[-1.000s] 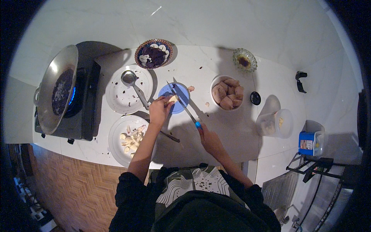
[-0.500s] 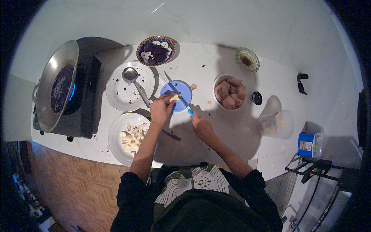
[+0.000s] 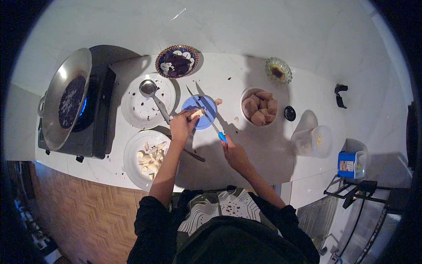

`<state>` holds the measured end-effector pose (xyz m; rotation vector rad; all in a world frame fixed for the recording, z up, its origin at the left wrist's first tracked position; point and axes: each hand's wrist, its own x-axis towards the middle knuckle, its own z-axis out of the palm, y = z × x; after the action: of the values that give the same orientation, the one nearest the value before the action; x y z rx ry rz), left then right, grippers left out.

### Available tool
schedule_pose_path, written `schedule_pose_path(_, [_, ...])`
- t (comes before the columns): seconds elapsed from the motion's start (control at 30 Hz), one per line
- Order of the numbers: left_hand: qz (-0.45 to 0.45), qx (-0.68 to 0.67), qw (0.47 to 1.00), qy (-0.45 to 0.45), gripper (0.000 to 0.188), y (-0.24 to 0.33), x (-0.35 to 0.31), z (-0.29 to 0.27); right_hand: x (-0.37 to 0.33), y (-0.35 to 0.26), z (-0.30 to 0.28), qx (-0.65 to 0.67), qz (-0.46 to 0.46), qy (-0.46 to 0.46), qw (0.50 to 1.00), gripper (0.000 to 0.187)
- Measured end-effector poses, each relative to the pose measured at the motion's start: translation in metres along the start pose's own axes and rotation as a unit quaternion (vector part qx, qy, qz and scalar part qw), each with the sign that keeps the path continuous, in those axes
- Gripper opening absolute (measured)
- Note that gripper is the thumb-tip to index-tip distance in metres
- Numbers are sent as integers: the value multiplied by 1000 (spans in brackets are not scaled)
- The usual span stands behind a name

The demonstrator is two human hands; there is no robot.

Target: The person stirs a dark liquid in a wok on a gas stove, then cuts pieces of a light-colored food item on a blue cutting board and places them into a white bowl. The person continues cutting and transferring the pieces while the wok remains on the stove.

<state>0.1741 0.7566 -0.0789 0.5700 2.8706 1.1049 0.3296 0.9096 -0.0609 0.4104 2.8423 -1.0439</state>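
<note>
My left hand [image 3: 181, 127] pinches a pale, peeled chunk of food [image 3: 196, 114] over a small round blue board [image 3: 211, 104]; its exact kind is unclear. The fist of my right hand [image 3: 236, 154] is closed round the blue handle of a kitchen knife [image 3: 222, 137]. Its blade slants up and left across the board, beside the chunk. Several similar pale pieces [image 3: 151, 160] lie on a white plate [image 3: 129, 165], partly covered by my left forearm. Above that plate, another white plate [image 3: 131, 112] bears a metal ladle [image 3: 148, 89] and dark crumbs.
At the left, a metal wok [image 3: 57, 119] with dark contents sits over a blue flame on a black stove [image 3: 97, 132]. A patterned bowl [image 3: 159, 72] stands at the back. To the right are a bowl of meat chunks [image 3: 259, 108], a glass dish [image 3: 283, 66] and a clear container [image 3: 323, 143].
My right hand and the knife have drawn back toward me and slightly right. My left hand stays at the board, still holding the pale chunk.
</note>
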Motion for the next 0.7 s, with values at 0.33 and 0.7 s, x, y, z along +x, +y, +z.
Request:
schedule_pose_path(0.33, [25,-4,1000,13,27,-5,0,4,2,4,13,-40,21,-14,999,28])
schedule_pose_path(0.7, [15,-10,1000,17,24,-1,-3,6,25,25,42,-81,-126,104,983,31])
